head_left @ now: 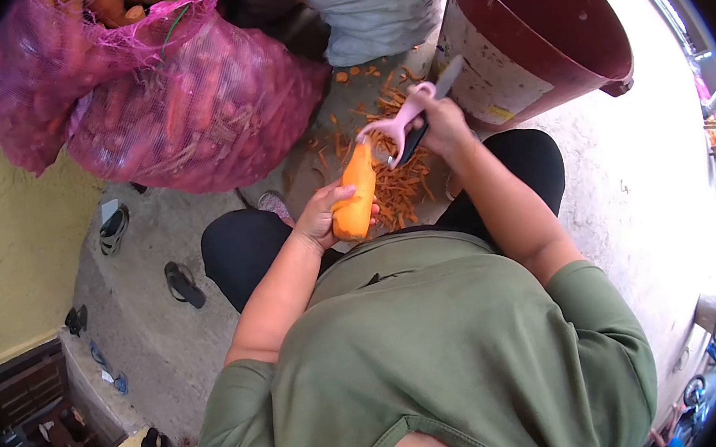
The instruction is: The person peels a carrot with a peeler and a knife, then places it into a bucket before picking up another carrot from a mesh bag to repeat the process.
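Carrot (355, 196) could twist or slip out if the left hand (320, 217) loosens; its surface looks smooth, so probably slick. Peeler (404, 120) could skid off the carrot and nick the left fingers, likeliest cause a bad angle. Knife (449, 75) shares the right hand (443, 125), so a turn of that wrist might swing its blade into something.

Carrot sits inside the left hand's grip, thumb over it, narrow end pointing away from body, toward the peeler. Left hand clasps carrot only; right hand is closed around peeler plus knife. Peeler head at carrot's narrow end, contact unclear. Peelings (399, 198) on ground below, between hands. Bucket (501, 54) just beyond right hand; mesh sack (192, 110) ahead-left of left hand.
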The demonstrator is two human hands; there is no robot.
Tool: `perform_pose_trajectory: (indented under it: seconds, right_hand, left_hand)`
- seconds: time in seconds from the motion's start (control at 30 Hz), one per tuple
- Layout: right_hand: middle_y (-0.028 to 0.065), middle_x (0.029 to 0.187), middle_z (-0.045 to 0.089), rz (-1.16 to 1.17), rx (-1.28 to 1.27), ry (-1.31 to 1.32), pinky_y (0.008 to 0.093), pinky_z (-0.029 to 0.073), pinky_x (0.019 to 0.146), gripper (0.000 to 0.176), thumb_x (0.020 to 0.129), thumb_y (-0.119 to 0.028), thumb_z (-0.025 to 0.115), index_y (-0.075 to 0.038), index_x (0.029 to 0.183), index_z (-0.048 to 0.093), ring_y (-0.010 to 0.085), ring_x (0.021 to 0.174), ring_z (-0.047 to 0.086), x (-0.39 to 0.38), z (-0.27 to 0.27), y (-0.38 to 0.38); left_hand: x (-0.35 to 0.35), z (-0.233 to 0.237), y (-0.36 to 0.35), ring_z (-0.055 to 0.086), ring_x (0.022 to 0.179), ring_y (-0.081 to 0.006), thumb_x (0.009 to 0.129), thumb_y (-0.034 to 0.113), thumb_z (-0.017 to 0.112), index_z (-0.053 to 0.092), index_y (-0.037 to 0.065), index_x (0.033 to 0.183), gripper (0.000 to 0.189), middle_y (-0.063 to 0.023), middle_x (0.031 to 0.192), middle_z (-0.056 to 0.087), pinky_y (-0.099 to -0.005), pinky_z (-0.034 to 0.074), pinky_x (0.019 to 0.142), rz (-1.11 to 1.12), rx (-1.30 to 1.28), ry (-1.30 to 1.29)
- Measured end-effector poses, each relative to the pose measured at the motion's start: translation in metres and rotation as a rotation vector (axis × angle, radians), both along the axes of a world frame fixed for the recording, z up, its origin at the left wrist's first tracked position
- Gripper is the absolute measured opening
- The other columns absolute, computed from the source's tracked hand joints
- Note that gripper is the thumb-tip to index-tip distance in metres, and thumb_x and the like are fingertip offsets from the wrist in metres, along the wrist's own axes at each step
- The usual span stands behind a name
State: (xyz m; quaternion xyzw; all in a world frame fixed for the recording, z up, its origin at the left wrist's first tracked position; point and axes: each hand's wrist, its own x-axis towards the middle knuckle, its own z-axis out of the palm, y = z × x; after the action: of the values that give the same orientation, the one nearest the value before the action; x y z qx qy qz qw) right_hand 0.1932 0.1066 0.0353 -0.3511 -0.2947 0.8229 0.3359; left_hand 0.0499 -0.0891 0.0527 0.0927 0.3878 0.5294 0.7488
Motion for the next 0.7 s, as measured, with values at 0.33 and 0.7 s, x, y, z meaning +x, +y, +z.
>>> perform_pose_trajectory:
  seconds: [0.33,0.7]
  right_hand:
    - [0.0050,0.059,0.049,0.050,-0.046,0.053,0.0255,0.039,0.043,0.018,0.075,-0.015,0.060,-0.002,0.075,0.049,0.0125,0.045,0.045,-0.001,0.000,-0.007]
    - [0.0053,0.061,0.049,-0.108,-0.027,0.046,0.0259,0.039,0.044,0.016,0.078,-0.015,0.056,-0.002,0.077,0.048,0.0128,0.047,0.045,0.007,-0.007,0.018]
  left_hand:
    - [0.004,0.000,0.002,0.057,0.080,-0.0240,0.075,0.024,0.055,0.039,-0.003,0.110,0.047,-0.0179,0.093,0.053,-0.0355,0.051,0.066,-0.067,0.056,0.040]
    - [0.003,0.004,0.004,0.058,0.080,-0.0248,0.074,0.024,0.057,0.042,-0.004,0.108,0.046,-0.0160,0.091,0.055,-0.0329,0.048,0.072,-0.018,0.041,0.014]
